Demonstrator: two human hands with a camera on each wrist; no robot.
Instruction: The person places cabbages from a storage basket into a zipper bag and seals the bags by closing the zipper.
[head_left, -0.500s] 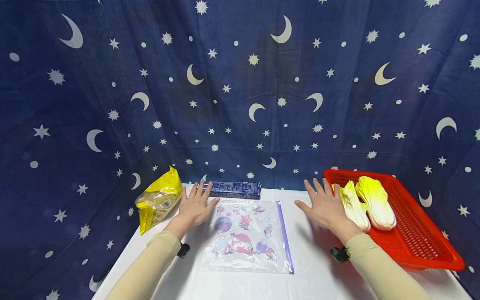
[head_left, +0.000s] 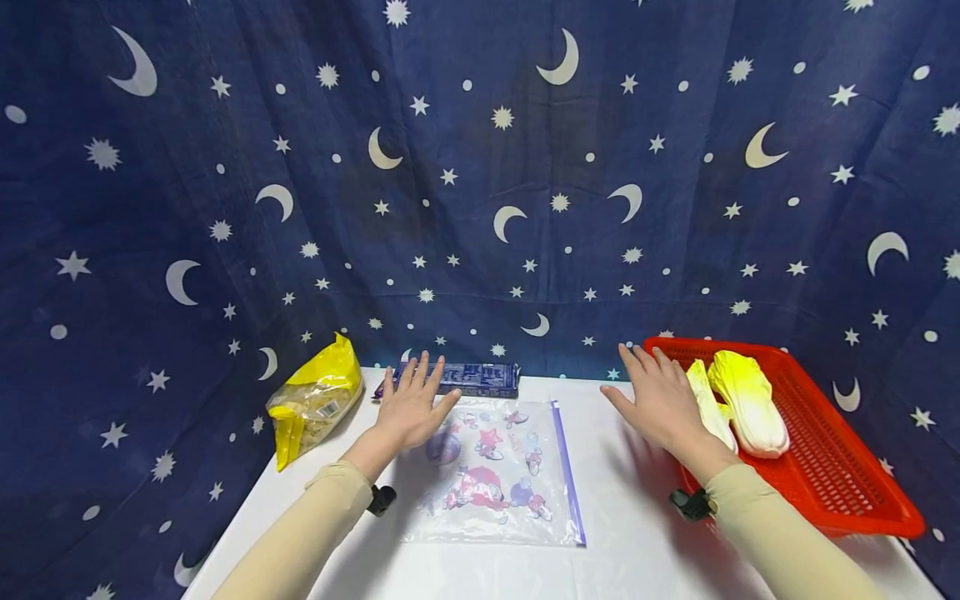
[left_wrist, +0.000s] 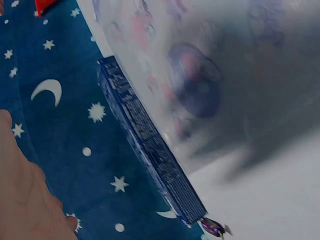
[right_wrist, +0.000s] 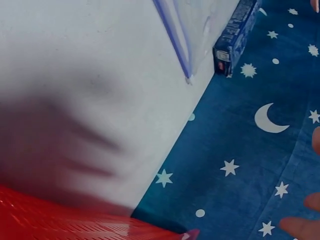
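Note:
A clear zip bag with pink and purple cartoon prints and a purple slider edge lies flat on the white table. Above its far left corner hovers my left hand, fingers straight and spread, holding nothing. Behind that hand lies a dark blue printed box, partly covered by the fingers; the left wrist view shows its length and a small purple wrapped item at one end. My right hand, also spread and holding nothing, hangs above the table by the left side of a red basket.
Two pale napa cabbages lie in the basket; my right hand partly hides one. A yellow and clear bag of food stands at the table's left edge. A navy curtain with moons and stars hangs behind the white table.
Both hands have shifted slightly to the right and a little away from me, still spread. The purple item left of the blue box has come into sight. The objects have stayed put.

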